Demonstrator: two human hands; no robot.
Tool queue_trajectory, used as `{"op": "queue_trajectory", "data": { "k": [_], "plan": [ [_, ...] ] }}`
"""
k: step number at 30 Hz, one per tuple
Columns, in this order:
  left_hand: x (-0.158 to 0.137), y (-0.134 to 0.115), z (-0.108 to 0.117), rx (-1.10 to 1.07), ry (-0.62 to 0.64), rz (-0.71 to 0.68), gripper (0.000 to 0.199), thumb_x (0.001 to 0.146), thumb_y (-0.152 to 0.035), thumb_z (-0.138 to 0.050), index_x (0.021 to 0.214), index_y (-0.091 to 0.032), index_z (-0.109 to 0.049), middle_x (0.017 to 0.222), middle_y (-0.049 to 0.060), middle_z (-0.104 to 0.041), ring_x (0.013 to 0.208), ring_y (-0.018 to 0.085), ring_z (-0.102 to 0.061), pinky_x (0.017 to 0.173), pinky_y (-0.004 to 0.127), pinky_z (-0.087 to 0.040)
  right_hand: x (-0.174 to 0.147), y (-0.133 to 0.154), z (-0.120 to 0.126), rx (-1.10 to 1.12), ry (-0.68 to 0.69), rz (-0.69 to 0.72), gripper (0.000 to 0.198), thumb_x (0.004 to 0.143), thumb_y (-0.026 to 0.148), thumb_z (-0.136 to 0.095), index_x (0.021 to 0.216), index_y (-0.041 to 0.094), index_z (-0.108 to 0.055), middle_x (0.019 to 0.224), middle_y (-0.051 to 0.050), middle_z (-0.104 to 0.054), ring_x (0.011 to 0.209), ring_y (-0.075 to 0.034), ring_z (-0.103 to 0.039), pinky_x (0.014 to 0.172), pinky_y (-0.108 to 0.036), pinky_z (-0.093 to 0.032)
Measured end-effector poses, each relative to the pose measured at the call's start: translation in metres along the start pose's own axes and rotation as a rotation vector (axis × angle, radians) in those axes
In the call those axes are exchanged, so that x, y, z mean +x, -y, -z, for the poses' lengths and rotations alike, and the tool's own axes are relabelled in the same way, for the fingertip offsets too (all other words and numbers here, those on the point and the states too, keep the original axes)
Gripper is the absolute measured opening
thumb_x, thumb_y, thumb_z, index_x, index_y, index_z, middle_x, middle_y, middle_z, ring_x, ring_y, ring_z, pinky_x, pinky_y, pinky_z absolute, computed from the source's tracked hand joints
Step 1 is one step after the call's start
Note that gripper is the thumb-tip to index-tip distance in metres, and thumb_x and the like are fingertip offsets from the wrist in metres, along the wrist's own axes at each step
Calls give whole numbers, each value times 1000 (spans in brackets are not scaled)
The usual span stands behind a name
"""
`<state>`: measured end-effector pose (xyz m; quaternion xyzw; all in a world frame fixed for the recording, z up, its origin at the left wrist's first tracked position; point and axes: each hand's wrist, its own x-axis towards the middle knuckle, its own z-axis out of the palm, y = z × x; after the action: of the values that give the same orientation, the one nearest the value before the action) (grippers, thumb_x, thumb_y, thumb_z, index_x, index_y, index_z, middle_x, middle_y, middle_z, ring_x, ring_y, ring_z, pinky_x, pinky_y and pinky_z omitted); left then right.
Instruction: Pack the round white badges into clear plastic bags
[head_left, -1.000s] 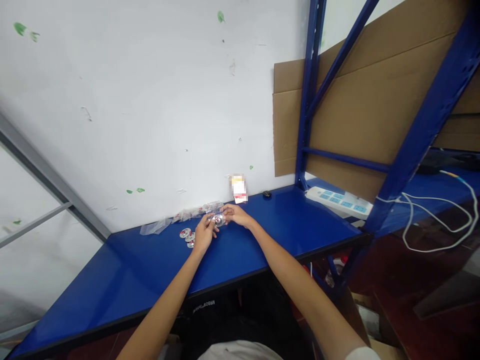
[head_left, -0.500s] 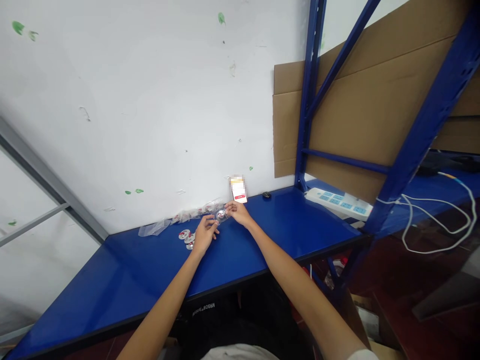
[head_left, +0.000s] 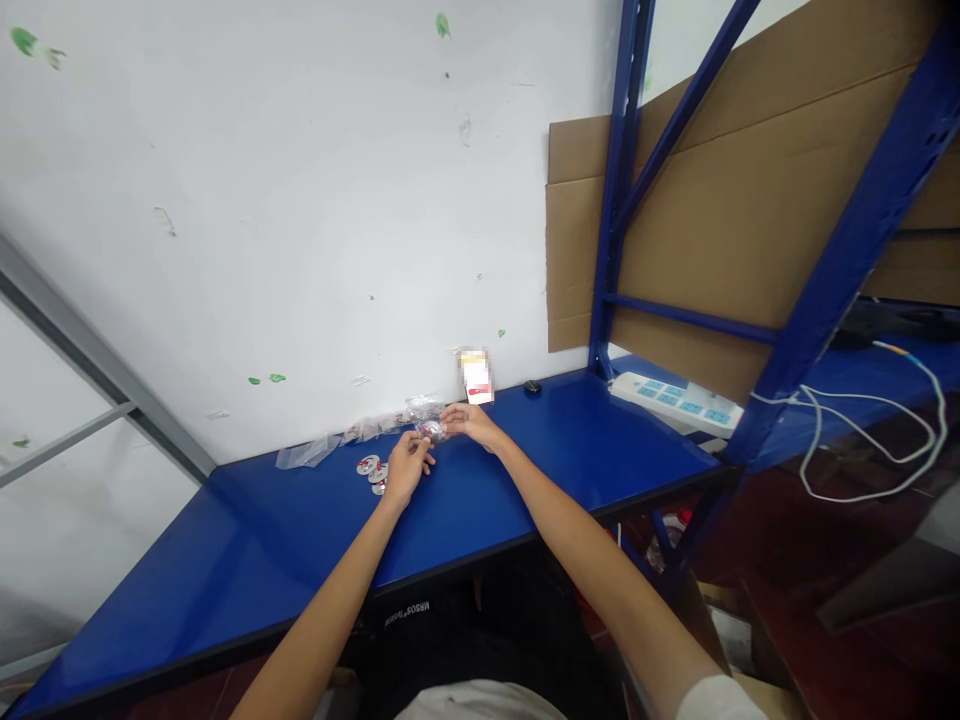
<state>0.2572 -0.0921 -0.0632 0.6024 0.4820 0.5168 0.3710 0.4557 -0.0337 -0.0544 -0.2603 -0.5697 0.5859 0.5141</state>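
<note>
Between my two hands is a shiny round disc (head_left: 430, 430), silver with red marks, with clear plastic film about it. My left hand (head_left: 407, 468) is closed, its thumb and fingertips pinching the near left edge of the disc. From the right, the fingertips of my right hand (head_left: 469, 421) pinch the plastic bag (head_left: 424, 407) at the disc's other side. Exactly how far the disc lies inside the bag I cannot tell. Several loose discs (head_left: 368, 465) of the same red and silver look lie overlapping on the blue table beside my left hand.
Clear plastic bags (head_left: 307, 453) lie along the wall behind the hands, some with reddish contents. A lit phone-like screen (head_left: 478, 378) leans on the wall. A small black object (head_left: 532, 387), a white power strip (head_left: 675, 398) and a blue rack post (head_left: 611, 200) stand rightward.
My hands have drawn closer together, and the disc has moved slightly left. More crumpled plastic now shows above it. The loose discs keep their places on the table.
</note>
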Motion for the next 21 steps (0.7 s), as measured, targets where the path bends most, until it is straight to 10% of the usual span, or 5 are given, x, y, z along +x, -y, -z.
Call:
{"op": "queue_trajectory", "data": {
  "k": [21],
  "plan": [
    [-7, -14, -5, 92, 59, 4, 51, 82, -54, -81, 115, -19, -66, 90, 5, -73, 63, 16, -69, 47, 23, -46, -10, 12, -2, -24, 145, -137, 41, 68, 31, -99, 100, 16, -79, 94, -7, -78, 85, -20, -75, 75, -30, -65]
  ]
}}
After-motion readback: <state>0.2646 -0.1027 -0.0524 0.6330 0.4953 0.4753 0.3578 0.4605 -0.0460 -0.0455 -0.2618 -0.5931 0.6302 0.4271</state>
